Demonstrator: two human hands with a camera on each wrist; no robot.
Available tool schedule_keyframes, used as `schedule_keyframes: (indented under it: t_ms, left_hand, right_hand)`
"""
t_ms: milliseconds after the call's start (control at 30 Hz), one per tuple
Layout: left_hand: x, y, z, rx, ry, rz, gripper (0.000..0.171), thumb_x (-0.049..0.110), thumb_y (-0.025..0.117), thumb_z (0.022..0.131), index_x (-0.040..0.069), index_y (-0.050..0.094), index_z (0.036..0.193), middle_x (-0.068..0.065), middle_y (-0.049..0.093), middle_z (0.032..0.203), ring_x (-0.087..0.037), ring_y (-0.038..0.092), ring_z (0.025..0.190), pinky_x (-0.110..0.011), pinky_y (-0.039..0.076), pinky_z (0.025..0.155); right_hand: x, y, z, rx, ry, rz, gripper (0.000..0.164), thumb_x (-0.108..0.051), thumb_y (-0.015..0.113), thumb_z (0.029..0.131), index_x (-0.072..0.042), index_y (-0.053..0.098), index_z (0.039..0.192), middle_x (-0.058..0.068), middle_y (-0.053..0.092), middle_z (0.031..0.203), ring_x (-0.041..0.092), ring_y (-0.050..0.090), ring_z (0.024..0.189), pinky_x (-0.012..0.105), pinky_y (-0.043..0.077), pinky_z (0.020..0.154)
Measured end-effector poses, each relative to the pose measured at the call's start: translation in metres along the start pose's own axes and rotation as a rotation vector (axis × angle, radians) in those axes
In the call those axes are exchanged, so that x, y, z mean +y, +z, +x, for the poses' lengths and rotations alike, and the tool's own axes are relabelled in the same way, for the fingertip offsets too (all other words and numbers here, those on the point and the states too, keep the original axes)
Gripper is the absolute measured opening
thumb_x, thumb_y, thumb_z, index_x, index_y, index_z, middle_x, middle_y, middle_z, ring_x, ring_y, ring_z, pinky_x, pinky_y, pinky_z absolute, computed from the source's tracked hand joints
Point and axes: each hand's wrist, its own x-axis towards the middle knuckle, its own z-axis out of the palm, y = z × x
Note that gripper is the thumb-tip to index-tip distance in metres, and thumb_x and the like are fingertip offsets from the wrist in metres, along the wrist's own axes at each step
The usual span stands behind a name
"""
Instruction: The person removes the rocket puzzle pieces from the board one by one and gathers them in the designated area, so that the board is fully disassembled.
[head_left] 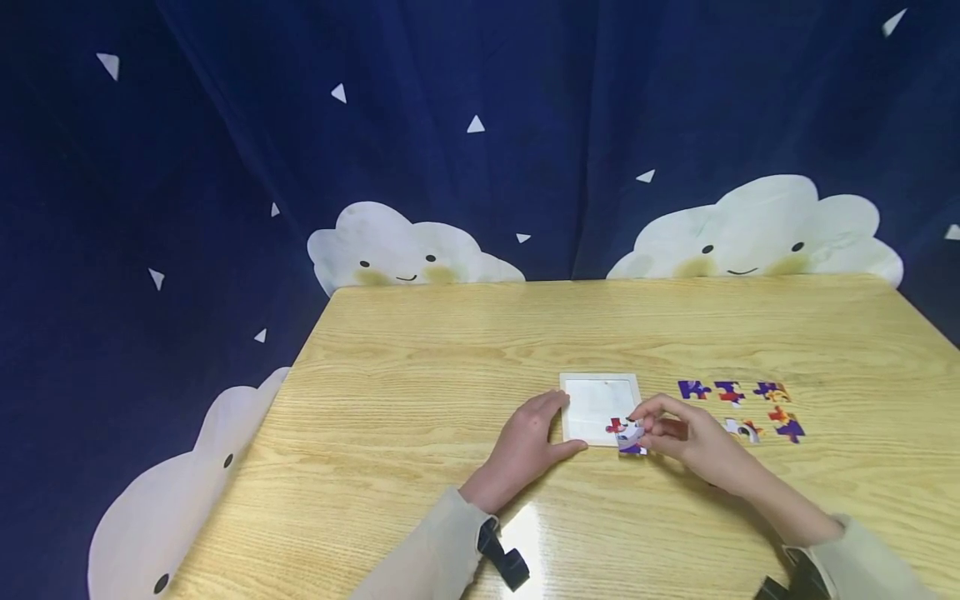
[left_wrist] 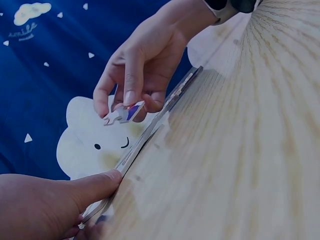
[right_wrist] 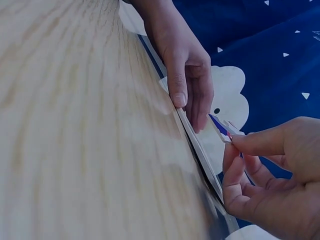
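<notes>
A white square puzzle tray with a raised rim lies on the wooden table. My left hand grips its lower left corner, the thumb along the near edge and the fingers at the left side. Between thumb and fingertips, my right hand pinches a jigsaw piece printed in purple, white and red. That piece is held tilted above the tray's lower right corner, and in the left wrist view the piece is clear of the tray. The tray's pale inside shows no other piece.
Several loose jigsaw pieces lie right of the tray, among them a purple one, a white curved one and an orange and purple one. A dark blue curtain with clouds hangs behind the table.
</notes>
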Motion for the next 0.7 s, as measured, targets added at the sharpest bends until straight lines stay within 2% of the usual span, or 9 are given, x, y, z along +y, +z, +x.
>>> schedule_keyframes:
  t_ms: [200, 400, 700]
  left_hand:
    - [0.0, 0.0, 0.0, 0.003, 0.003, 0.003, 0.068, 0.045, 0.076, 0.081, 0.005, 0.058, 0.132, -0.011, 0.061, 0.137, -0.023, 0.056, 0.13, -0.032, 0.042, 0.112]
    - [0.0, 0.0, -0.001, 0.018, 0.014, -0.003, 0.067, 0.044, 0.077, 0.081, 0.003, 0.059, 0.131, -0.012, 0.061, 0.136, -0.024, 0.057, 0.129, -0.032, 0.043, 0.111]
    - [0.0, 0.002, -0.001, 0.025, 0.022, 0.007, 0.066, 0.045, 0.076, 0.081, 0.003, 0.059, 0.13, -0.012, 0.062, 0.135, -0.023, 0.058, 0.128, -0.031, 0.043, 0.111]
  right_hand:
    - [0.0, -0.006, -0.01, 0.019, 0.001, -0.013, 0.026, -0.004, 0.069, 0.087, -0.003, 0.062, 0.113, 0.0, 0.058, 0.094, 0.004, 0.061, 0.085, 0.019, 0.056, 0.073]
    - [0.004, -0.013, -0.02, 0.056, 0.027, -0.048, 0.025, -0.007, 0.069, 0.087, -0.006, 0.063, 0.111, -0.003, 0.059, 0.094, 0.003, 0.061, 0.085, 0.018, 0.056, 0.073]
    - [0.011, -0.023, -0.033, 0.066, -0.017, -0.029, 0.026, 0.003, 0.065, 0.088, 0.0, 0.061, 0.113, -0.005, 0.059, 0.093, 0.0, 0.065, 0.085, 0.019, 0.057, 0.07]
